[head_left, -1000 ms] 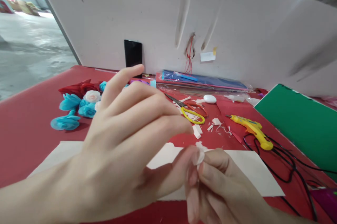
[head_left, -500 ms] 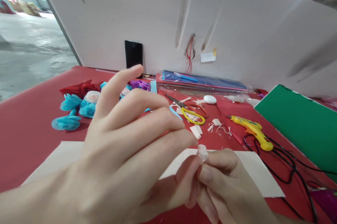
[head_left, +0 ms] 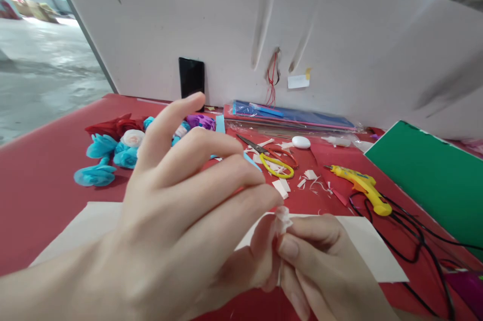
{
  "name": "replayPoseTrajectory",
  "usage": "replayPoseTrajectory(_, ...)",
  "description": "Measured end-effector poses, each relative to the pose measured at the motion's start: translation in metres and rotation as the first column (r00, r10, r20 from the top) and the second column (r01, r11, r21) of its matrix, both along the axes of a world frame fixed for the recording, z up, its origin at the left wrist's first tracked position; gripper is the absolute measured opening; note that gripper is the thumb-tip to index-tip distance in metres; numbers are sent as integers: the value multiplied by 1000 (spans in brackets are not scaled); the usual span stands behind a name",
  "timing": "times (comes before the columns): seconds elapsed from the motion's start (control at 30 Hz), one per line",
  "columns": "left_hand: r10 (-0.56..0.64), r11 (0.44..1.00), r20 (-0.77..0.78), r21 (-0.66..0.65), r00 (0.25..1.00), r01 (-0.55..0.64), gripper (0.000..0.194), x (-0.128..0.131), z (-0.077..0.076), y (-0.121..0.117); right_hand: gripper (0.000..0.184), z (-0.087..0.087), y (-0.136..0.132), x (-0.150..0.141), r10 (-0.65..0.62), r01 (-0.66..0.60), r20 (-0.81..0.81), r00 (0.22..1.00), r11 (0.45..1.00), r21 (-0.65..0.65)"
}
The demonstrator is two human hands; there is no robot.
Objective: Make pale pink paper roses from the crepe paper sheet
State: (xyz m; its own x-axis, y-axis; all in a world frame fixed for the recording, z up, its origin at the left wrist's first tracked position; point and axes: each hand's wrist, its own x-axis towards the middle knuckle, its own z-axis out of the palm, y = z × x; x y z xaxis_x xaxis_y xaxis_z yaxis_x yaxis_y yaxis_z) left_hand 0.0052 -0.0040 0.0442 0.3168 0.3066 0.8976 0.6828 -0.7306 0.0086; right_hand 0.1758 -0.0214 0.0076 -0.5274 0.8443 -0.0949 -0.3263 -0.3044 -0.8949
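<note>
Both my hands meet low in the middle of the view over a red table [head_left: 37, 170]. My left hand [head_left: 181, 210] pinches a small rolled white paper piece [head_left: 282, 220] with thumb and a finger, its other fingers raised and spread. My right hand [head_left: 320, 265] grips the same white piece from below with closed fingers. A cream sheet [head_left: 370, 250] lies flat on the table under my hands.
Blue, white, red and purple paper flowers [head_left: 109, 152] lie at the left. Yellow-handled scissors [head_left: 273, 160] and white scraps sit in the middle, a yellow glue gun [head_left: 362, 187] with black cables at the right, a green sheet [head_left: 433, 180] far right, packed coloured sheets [head_left: 294, 117] by the wall.
The white piece has turned a little between my fingertips and my right hand's grip has shifted slightly left. My left hand has lowered a bit, baring more of the flowers behind.
</note>
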Motion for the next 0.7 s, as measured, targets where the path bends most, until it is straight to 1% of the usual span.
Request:
replayPoseTrajectory(0.17,4,1000,-29,4,1000,-4,10,0,1,2,21,-1,-1,-1,7,-7,-39,999,1000,-7)
replayPoseTrajectory(0.27,-10,1000,-14,-14,1000,10,10,-1,2,4,16,-1,0,0,-10,12,-35,999,999,50)
replayPoseTrajectory(0.33,-41,995,10,-87,999,42,11,-2,1,5,12,2,3,3,-62,61,7,998,985,160)
replayPoseTrajectory(0.37,-62,986,25,-151,998,65,11,-2,1,4,10,4,5,5,-105,90,44,993,962,259)
replayPoseTrajectory(0.4,-84,969,55,-228,995,94,12,-3,0,3,8,6,9,8,-159,116,81,984,914,389)
replayPoseTrajectory(0.43,-103,940,99,-316,990,129,14,-3,0,2,8,9,13,11,-222,132,106,969,833,537)
replayPoseTrajectory(0.47,-115,897,149,-408,982,167,16,-3,-1,0,11,12,18,14,-286,134,111,952,714,687)
replayPoseTrajectory(0.5,-121,846,197,-492,973,205,18,-3,-2,-1,15,14,23,18,-342,125,96,935,571,811)
replayPoseTrajectory(0.53,-126,796,240,-555,963,243,19,-2,-3,-3,18,17,27,21,-391,112,72,918,429,896)
replayPoseTrajectory(0.57,-131,750,273,-601,953,275,20,-2,-3,-5,18,19,31,25,-428,87,54,902,301,950)
replayPoseTrajectory(0.6,-141,714,298,-630,944,306,20,-1,-4,-6,19,21,34,29,-457,36,57,887,192,981)
replayPoseTrajectory(0.63,-148,684,316,-652,937,328,20,-1,-5,-7,19,22,36,32,-475,-20,64,878,96,995)
replayPoseTrajectory(0.67,-152,668,327,-661,933,341,21,0,-6,-8,18,23,37,35,-489,-86,84,868,18,996)
replayPoseTrajectory(0.7,-155,664,321,-666,934,339,20,1,-8,-8,17,24,38,37,-501,-144,103,859,-44,989)
